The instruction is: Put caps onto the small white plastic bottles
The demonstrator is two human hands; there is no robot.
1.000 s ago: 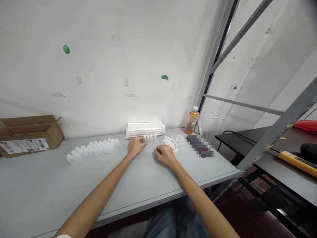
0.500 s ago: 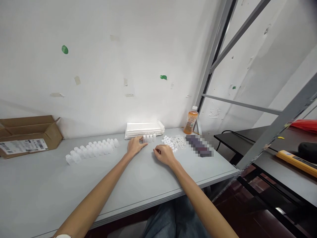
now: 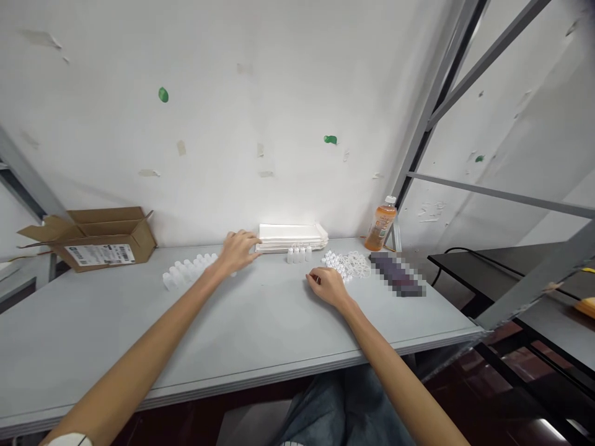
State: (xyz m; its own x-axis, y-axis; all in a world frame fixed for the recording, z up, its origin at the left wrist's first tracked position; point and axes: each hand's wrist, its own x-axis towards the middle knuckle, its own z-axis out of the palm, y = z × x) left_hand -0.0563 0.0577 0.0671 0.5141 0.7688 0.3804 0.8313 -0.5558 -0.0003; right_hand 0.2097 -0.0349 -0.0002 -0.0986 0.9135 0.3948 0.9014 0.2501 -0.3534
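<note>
My left hand (image 3: 239, 251) hovers over the right end of a group of small translucent white bottles (image 3: 183, 272), its fingers apart and nothing seen in them; it hides part of the group. Between my hands, a short row of several small bottles with white tops (image 3: 299, 254) stands upright on the table. My right hand (image 3: 328, 285) rests on the tabletop in front of that row, its fingers curled closed. What it holds, if anything, is hidden. Just beyond it lie a pile of small white caps (image 3: 333, 261) and a heap of thin white pieces (image 3: 357, 265).
A stack of flat white packs (image 3: 292, 238) lies against the wall. An opened cardboard box (image 3: 105, 238) sits at the back left of the grey table (image 3: 242, 334). An orange drink bottle (image 3: 381, 224) and a blurred dark object (image 3: 397, 274) are at the right, beside a metal frame.
My left hand has left the short bottle row and moved left toward the larger bottle group, its fingers spreading. The right hand stays curled on the table. The view has turned left.
</note>
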